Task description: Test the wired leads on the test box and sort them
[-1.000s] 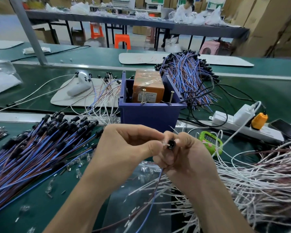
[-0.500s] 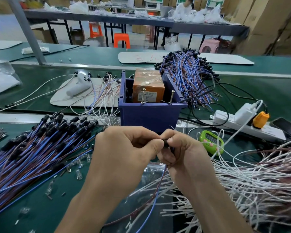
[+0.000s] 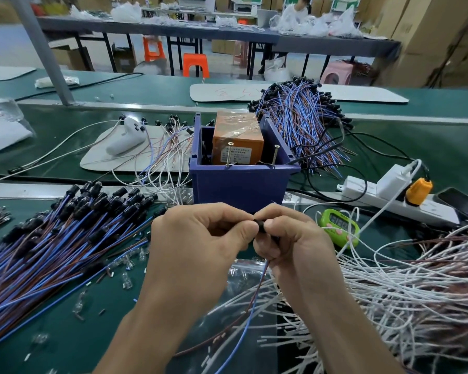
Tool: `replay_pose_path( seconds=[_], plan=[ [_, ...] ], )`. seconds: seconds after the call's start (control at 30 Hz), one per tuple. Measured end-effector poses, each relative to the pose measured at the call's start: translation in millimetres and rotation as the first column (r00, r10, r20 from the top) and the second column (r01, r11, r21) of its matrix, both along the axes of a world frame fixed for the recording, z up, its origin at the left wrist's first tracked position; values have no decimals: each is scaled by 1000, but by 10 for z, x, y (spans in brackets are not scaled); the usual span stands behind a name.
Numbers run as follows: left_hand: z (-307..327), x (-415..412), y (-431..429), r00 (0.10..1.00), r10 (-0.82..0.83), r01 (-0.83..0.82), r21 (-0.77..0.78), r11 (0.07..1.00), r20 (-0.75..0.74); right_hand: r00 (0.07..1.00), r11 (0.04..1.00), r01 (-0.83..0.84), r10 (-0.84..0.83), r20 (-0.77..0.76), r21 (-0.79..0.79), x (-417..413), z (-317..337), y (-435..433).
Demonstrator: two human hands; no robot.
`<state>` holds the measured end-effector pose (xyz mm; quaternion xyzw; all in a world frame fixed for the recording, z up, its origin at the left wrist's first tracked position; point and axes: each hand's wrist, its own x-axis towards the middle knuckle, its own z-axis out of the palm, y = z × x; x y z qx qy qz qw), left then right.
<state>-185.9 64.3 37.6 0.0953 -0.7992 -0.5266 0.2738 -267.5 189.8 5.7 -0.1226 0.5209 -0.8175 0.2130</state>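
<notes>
Head view: left hand (image 3: 200, 238) and right hand (image 3: 289, 238) each hold a pinching grip on one lead's black cap (image 3: 260, 225), just in front of the test box (image 3: 241, 182); best keep its wires (image 3: 250, 314) untangled when reaching the screws (image 3: 229, 155)

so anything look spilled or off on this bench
Small clear parts and white offcuts lie scattered loose on the green mat beside the blue-and-brown lead pile, left of the left hand, which with the right hand pinches one lead. Two screws stand in the front rim of the blue bin, an odd spot. Nothing looks damaged.
</notes>
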Motion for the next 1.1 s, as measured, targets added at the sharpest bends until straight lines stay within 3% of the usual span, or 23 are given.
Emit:
replay_pose_path(
  seconds=[0.33, 0.47, 0.7, 0.8, 0.93, 1.0, 1.1],
  plan=[
    [-59, -42, -164, 995, -77, 65, 166, 984, 67, 990, 996, -81, 84, -112, 35, 27, -3, -16],
    [-41, -67, -276, 972, -222, 183, 352, 918, 72, 982, 991, -128, 133, -134, 47, 36, 15, 2],
    [-75, -64, -359, 959, -279, 228, 440, 868, 53, 962, 974, -215, 224, -159, 72, 64, 93, 26],
    [-72, -92, -284, 976, -220, 205, 395, 896, -10, 982, 988, -152, 150, -112, -9, 96, 103, -20],
    [-132, -174, -150, 999, -43, 45, 255, 966, -11, 996, 994, 81, -83, -21, -74, 128, 140, -165],
    [-189, -182, -77, 988, -132, 116, 188, 975, 79, 985, 973, 172, -172, 13, -152, 90, 221, -141],
    [-300, -169, 86, 899, -364, 331, 166, 929, 244, 961, 934, 274, -272, 41, -228, 1, 311, 23]
  ],
)
